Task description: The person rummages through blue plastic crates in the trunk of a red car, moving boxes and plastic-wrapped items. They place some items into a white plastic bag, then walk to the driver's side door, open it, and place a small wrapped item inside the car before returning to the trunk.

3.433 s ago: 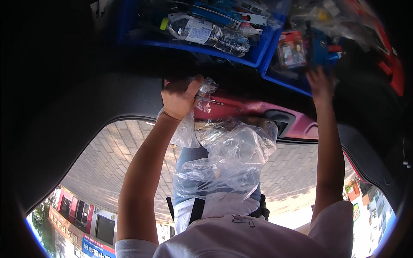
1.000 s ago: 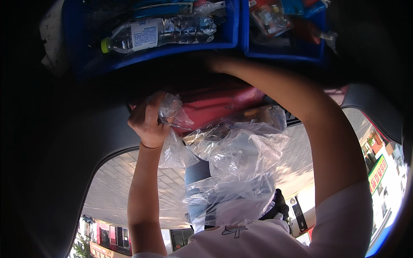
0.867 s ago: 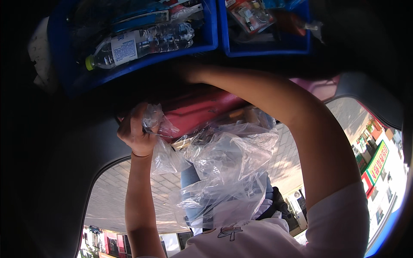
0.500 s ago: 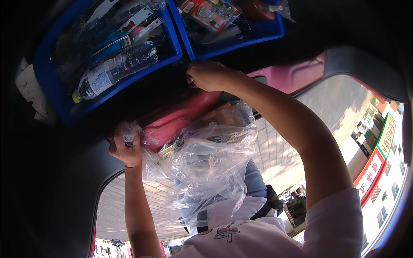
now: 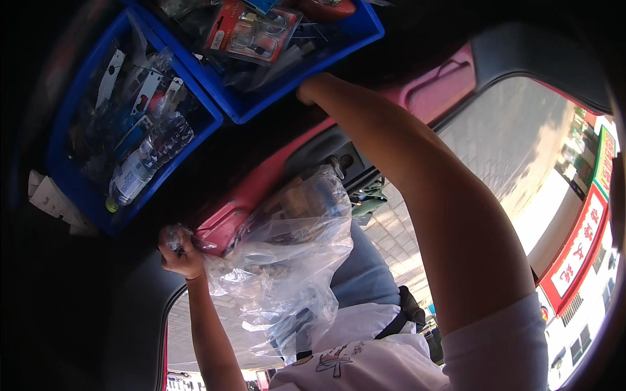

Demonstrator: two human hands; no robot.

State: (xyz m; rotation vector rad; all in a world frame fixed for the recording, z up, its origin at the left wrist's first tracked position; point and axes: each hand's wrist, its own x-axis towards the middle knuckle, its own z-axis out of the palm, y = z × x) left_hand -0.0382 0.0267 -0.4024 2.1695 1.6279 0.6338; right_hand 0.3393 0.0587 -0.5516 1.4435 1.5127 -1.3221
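Observation:
My left hand [image 5: 181,253] is closed around the gathered top of a clear plastic bag [image 5: 293,254]. The bag hangs down in front of my legs, with something brownish dimly visible through its upper part. My right hand [image 5: 314,90] reaches forward to the near edge of the right blue bin [image 5: 242,112]; its fingers are hidden by the hand itself and the shadow. In that bin lies a red-backed blister pack [image 5: 253,31]. The left blue bin [image 5: 212,122] holds a plastic bottle with a yellow-green cap [image 5: 134,176], among metal plates and plastic packets.
The bins stand in a dark vehicle boot with a red painted sill [image 5: 228,221] and a black latch area [image 5: 336,156]. White crumpled paper [image 5: 55,199] lies left of the bins. Beyond the opening is paved ground [image 5: 495,150].
The view has shifted, and both bins appear turned and further left. My right hand has moved against the right bin's edge, its fingers now out of sight. The left hand still grips the bag.

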